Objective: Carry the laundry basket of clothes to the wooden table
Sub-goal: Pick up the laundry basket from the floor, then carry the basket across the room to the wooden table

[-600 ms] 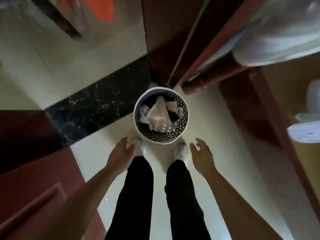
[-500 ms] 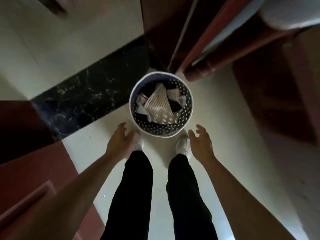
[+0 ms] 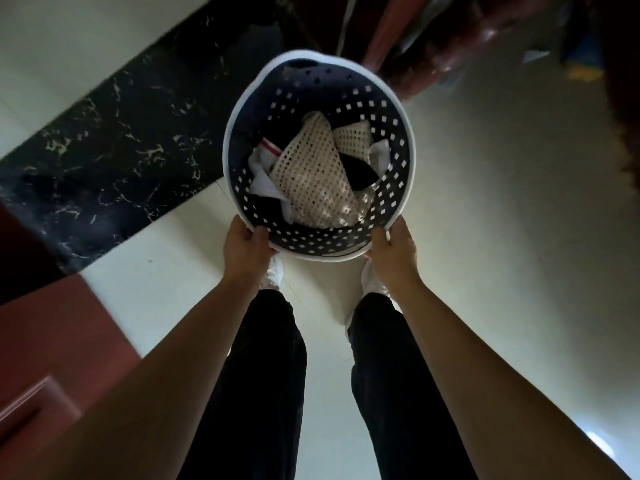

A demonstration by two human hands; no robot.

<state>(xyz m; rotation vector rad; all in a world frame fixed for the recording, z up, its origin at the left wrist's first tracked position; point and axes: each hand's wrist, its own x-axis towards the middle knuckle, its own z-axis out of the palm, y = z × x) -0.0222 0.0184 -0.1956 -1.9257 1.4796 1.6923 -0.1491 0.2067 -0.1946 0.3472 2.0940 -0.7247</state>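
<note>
A round dark laundry basket with a white rim and square holes is straight ahead of me, in front of my feet. Inside lie clothes: a beige mesh piece, white cloth with a red stripe, and dark items. My left hand grips the near-left rim, thumb on the rim. My right hand grips the near-right rim. Whether the basket's base touches the floor is hidden. The wooden table is not in view.
A black marble strip crosses the pale floor at the left. Dark reddish wooden furniture rises just beyond the basket. A red-brown panel lies at the lower left. Pale floor spreads to the right.
Both hands were open short of the basket; now each has closed on its near rim. The basket looks larger and nearer in view.
</note>
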